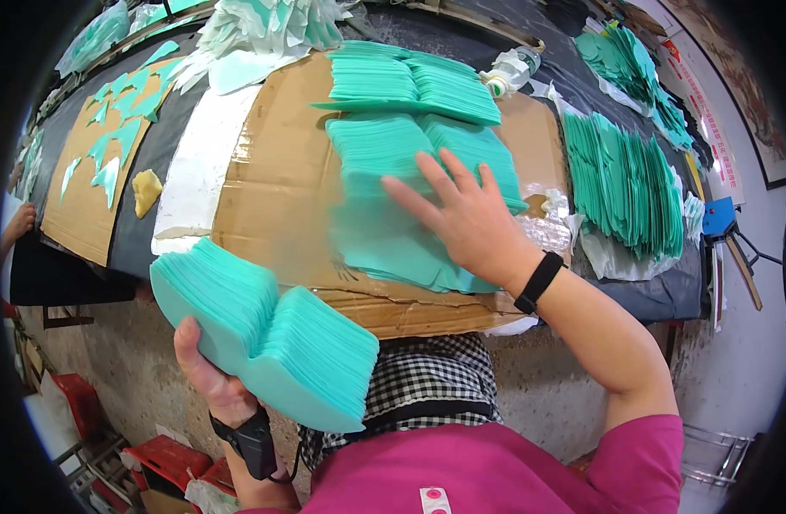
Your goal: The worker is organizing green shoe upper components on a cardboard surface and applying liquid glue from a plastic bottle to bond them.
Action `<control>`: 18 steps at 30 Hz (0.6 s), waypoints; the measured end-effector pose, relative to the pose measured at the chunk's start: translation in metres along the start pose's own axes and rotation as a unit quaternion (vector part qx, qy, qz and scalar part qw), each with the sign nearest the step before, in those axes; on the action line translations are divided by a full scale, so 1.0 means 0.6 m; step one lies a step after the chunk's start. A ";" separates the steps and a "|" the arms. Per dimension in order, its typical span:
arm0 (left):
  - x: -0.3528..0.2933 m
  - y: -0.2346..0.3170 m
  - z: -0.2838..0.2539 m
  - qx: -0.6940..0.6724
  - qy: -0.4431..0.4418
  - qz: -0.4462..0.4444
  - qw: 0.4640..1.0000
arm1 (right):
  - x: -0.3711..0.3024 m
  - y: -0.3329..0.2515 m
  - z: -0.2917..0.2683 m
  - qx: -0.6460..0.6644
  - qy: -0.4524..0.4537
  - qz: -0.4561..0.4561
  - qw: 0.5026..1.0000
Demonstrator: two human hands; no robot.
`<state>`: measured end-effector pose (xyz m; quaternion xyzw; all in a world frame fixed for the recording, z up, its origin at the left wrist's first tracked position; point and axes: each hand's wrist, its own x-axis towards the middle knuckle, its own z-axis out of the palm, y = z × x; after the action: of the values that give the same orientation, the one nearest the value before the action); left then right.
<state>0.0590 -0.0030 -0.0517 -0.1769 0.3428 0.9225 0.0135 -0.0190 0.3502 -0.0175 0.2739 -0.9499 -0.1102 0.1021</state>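
Observation:
My left hand holds a thick stack of teal foam-like cut sheets in front of my body, off the table's near edge. Each sheet has a rounded outline with a notch in the middle, and the stack is tilted. The thumb shows at its side; the other fingers are mostly hidden beneath. With fingers spread, my right hand lies over a fanned pile of the same teal sheets on brown cardboard. Just beyond is another neat teal stack, resting on a wider sheet.
More teal sheets stand in a row at the right, near a plastic bottle. White and teal scraps heap at the back. Left lie a yellow sponge-like piece and cardboard with teal offcuts. Another person's hand shows far left.

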 end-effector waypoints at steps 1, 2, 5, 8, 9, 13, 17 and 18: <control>-0.007 -0.005 0.010 0.016 0.008 0.010 1.000 | -0.002 0.001 0.001 -0.001 0.000 0.003 1.000; -0.011 -0.008 0.015 0.032 0.017 0.020 0.999 | -0.005 0.002 0.000 0.006 0.000 0.007 1.000; -0.010 -0.009 0.011 0.022 -0.001 0.001 1.000 | -0.001 0.011 0.005 0.031 0.003 0.004 1.000; -0.015 -0.014 0.026 0.042 0.003 0.004 0.999 | 0.007 0.006 0.003 0.064 0.003 0.004 0.998; -0.013 -0.015 0.032 0.038 -0.002 0.004 0.999 | 0.005 0.003 0.003 0.082 -0.004 0.014 0.997; 0.000 -0.018 0.051 0.028 -0.044 -0.017 0.999 | -0.004 -0.011 -0.004 0.121 -0.021 0.040 0.992; 0.024 -0.026 0.107 -0.011 -0.011 -0.043 0.999 | -0.003 -0.002 -0.015 0.148 -0.028 0.042 0.988; 0.033 -0.029 0.124 -0.012 -0.011 -0.045 0.999 | -0.004 0.002 -0.019 0.171 -0.035 0.040 0.984</control>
<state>0.0193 0.0558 -0.0168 -0.1821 0.3235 0.9268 0.0567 -0.0147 0.3507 -0.0065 0.2447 -0.9681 0.0481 0.0250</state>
